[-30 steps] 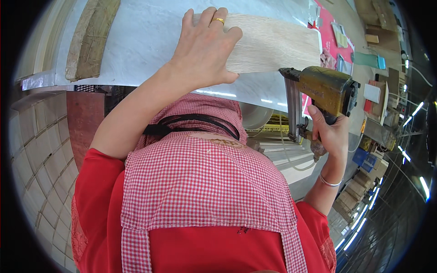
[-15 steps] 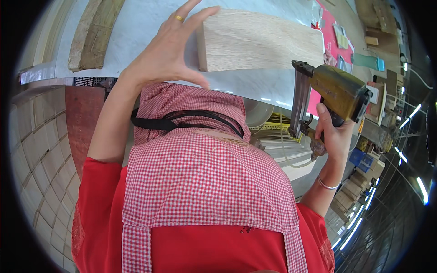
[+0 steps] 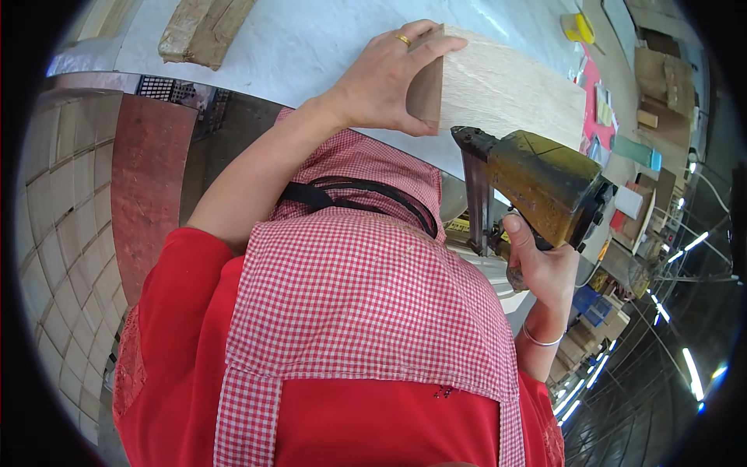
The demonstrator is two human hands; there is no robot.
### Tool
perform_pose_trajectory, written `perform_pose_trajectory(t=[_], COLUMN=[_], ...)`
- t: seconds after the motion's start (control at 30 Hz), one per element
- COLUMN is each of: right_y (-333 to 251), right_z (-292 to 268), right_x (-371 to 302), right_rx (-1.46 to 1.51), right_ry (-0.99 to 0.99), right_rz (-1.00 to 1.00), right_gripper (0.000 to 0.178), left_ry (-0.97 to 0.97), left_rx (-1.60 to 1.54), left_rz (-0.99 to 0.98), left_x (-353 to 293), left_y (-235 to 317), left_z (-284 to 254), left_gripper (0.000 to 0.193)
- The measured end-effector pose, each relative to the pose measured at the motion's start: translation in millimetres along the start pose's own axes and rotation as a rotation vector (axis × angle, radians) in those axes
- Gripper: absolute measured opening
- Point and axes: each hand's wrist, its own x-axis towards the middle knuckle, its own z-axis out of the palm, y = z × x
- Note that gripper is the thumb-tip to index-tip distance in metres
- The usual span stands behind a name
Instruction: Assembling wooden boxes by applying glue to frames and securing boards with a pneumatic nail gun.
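Observation:
A pale wooden box (image 3: 510, 86), its top grain-streaked, lies on the white work table. Its darker left end (image 3: 426, 95) faces my left hand (image 3: 381, 82), which spans that end with the thumb at the near corner and the fingers over the far corner. In my right hand (image 3: 548, 268) is a nail gun (image 3: 541, 183), gripped by its handle, the thumb along its side. The gun's dark nose points left, just in front of the box's near edge; I cannot tell whether they touch.
A rough wooden block (image 3: 204, 35) lies at the far left of the table (image 3: 311, 43). Beyond the box stand a yellow container (image 3: 578, 28) and a pink sheet (image 3: 591, 97) with small items. Stacked pale boards (image 3: 66, 233) and a reddish panel (image 3: 152, 179) stand at left.
My left hand has closed from a wide spread onto the box's left end. The nail gun has come left and nearer the box. The whole view has shifted as well.

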Motion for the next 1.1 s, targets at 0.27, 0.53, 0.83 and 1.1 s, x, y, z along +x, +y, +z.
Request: perform_pose_trajectory(t=[0.27,0.53,0.83,1.1], right_y=[-7.5,-7.8,-25.2,-34.9], right_z=[11.8,13.7,10.3,12.8], right_x=[-0.9,-2.5,0.4,39.6], right_rx=[-0.021,-0.131,-0.198,-0.199], right_ry=[0.034,0.053,0.028,0.07], right_rz=[0.008,-0.056,0.023,-0.12], right_gripper=[0.036,0.036,0.041,0.029], left_ry=[0.051,0.049,0.062,0.081], left_rx=[0.053,0.033,0.009,-0.058], left_rz=[0.012,-0.002,-0.014,-0.076], left_x=[-0.9,-0.3,-4.0,-7.4], left_y=[-0.8,-0.4,0.9,1.4], left_z=[1.6,1.3,1.0,3.9], left_gripper=[0.117,0.116,0.125,0.135])
